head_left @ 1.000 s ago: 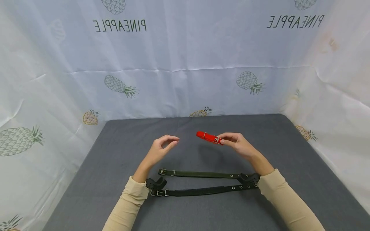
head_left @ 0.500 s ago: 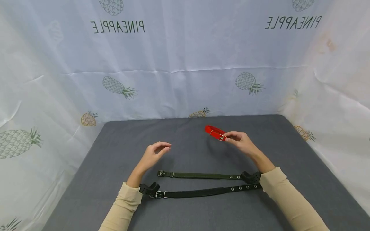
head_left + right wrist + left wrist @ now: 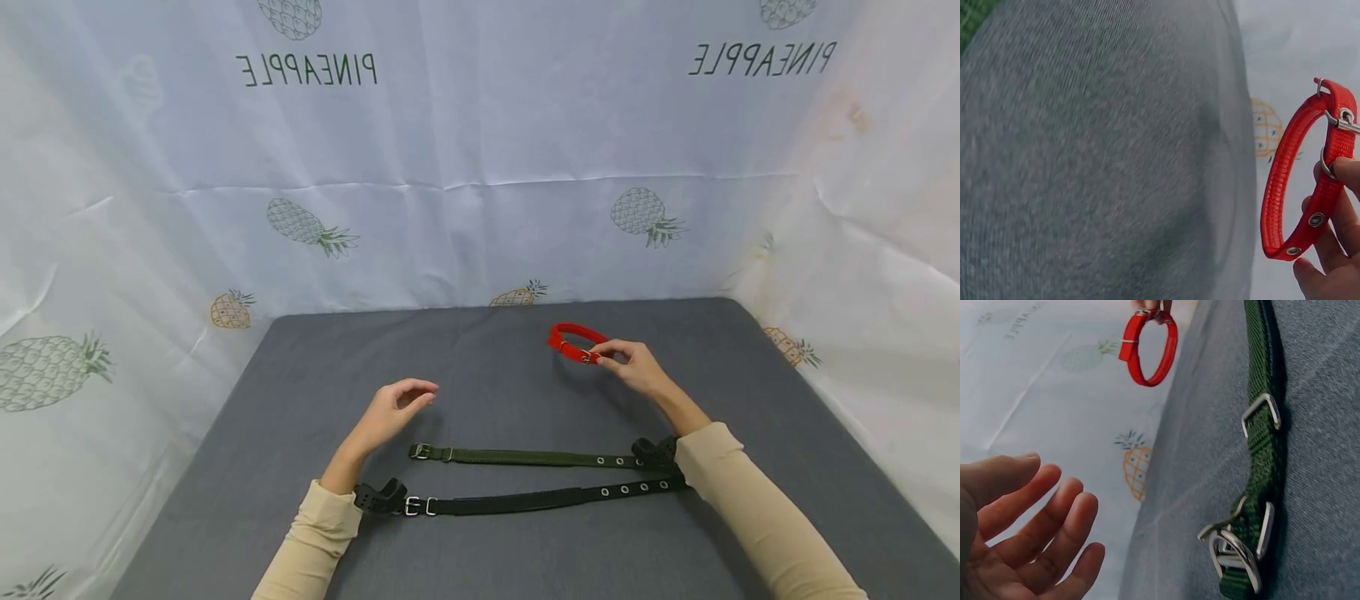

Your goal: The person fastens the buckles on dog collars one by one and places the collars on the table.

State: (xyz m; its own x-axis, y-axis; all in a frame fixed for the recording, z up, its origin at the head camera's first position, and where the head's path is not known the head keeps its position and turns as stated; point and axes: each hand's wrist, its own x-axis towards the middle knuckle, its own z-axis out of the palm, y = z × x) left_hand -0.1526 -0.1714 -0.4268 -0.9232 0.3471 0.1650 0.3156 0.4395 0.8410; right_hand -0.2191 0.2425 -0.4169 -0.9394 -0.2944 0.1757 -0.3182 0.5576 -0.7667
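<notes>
Red collar (image 3: 576, 342) is buckled into a closed loop and held clear above the far right part of the grey table (image 3: 225, 467). Right hand (image 3: 636, 367) pinches it at the buckle end, thumb and fingertips on the strap next to the metal ring; right wrist view shows the fingers (image 3: 1335, 250) curled round that end.

Key relation: the loop hangs out from the right fingertips toward the left and away from the person, so its long axis runs roughly left-right in the head view, free end pointing at the left hand's side. It is well apart from the left hand.

Left hand (image 3: 390, 410) is empty, palm half up, fingers (image 3: 1054, 525) relaxed and slightly spread, hovering near the buckle end of the green collar (image 3: 517, 456). It touches nothing as far as I can tell.

Green collar lies flat and open, long axis left-right, buckle at left. Black collar (image 3: 525, 498) lies just nearer the person, about parallel, also unbuckled. Both sit between the two forearms. Pineapple-print cloth (image 3: 480, 150) behind and at the sides.
</notes>
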